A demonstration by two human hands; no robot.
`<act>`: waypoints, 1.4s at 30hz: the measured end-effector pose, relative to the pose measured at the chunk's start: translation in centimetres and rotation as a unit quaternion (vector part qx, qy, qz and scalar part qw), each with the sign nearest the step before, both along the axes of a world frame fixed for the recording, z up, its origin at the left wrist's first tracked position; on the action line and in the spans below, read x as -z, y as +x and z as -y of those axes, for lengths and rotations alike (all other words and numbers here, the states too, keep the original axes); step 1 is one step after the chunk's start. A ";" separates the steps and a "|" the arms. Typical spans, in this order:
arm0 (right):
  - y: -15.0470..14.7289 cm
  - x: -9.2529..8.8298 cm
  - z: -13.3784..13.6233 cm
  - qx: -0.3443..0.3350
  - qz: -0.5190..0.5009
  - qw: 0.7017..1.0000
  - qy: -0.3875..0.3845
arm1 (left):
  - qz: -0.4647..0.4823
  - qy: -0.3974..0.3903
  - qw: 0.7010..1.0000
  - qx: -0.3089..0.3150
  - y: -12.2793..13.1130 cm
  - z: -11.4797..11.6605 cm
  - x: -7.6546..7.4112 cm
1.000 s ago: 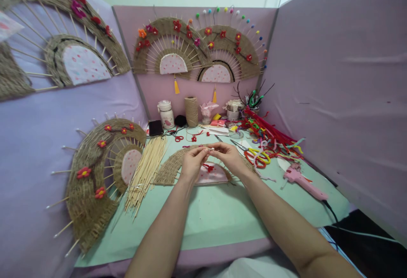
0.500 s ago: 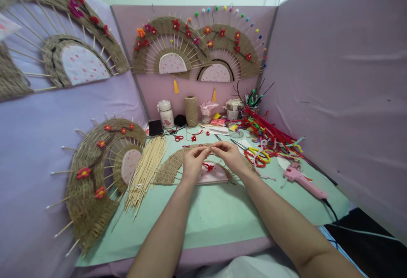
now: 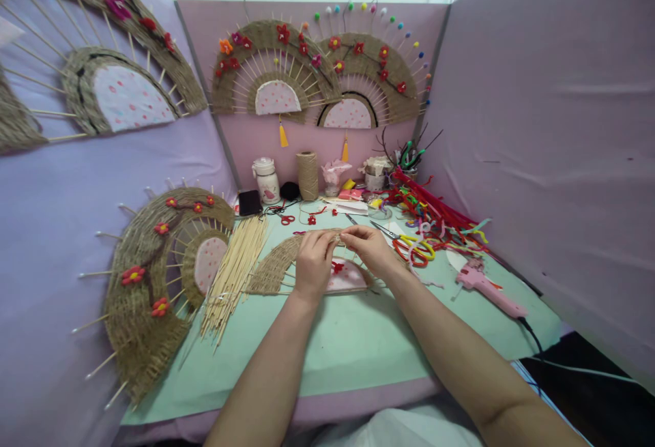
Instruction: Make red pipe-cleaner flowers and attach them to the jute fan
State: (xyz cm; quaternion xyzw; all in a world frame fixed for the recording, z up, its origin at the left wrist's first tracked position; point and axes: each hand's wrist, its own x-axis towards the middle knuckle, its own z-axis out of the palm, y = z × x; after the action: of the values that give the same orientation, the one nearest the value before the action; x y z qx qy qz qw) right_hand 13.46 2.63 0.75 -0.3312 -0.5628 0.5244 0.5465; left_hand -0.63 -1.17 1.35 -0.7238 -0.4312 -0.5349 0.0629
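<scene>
My left hand (image 3: 314,264) and my right hand (image 3: 370,250) meet fingertip to fingertip above a half-round woven twine fan (image 3: 279,268) lying on the table. The fingers of both are pinched closed. Something tiny and pale seems to be between them, too small to name. Below the hands, a red pipe-cleaner flower (image 3: 338,267) rests at the fan's pink-spotted white centre (image 3: 353,278). My hands and wrists cover part of the fan's top and middle.
Left of the fan lies a bundle of thin sticks (image 3: 233,273). To the right are scissors (image 3: 417,250), a pink glue gun (image 3: 488,290) with its cord, and a heap of pipe cleaners (image 3: 434,205). A twine spool (image 3: 308,176) and white bottle (image 3: 266,181) stand behind.
My left hand has turned so that more of its back shows, its fingers now more upright against the right hand's. The right hand stays nearly in place. The view has shifted slightly.
</scene>
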 end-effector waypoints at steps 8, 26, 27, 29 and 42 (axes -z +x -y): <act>0.0 0.0 0.1 -0.019 -0.020 0.999 -0.022 | -0.026 0.033 0.999 -0.032 0.0 0.3 -0.2; 0.4 -1.6 1.2 -0.012 0.139 0.982 0.124 | 0.476 -0.486 0.703 0.209 -0.3 -0.3 -1.1; 0.4 -1.6 1.3 -0.013 0.151 0.978 0.146 | 0.490 -0.507 0.671 0.230 -0.4 -0.3 -1.2; 0.5 -1.6 1.4 -0.018 0.163 0.972 0.166 | 0.501 -0.539 0.622 0.266 -0.8 -0.4 -1.3; -0.8 0.0 0.8 -0.041 0.015 0.999 0.018 | 0.586 -0.476 0.555 0.351 -0.3 -0.7 -0.4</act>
State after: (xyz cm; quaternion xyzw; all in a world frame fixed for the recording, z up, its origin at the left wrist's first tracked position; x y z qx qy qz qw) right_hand 12.65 1.86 0.74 -0.3056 -0.5935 0.5310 0.5219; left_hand -0.95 -0.42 1.75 -0.2696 -0.2760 -0.5374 -0.7499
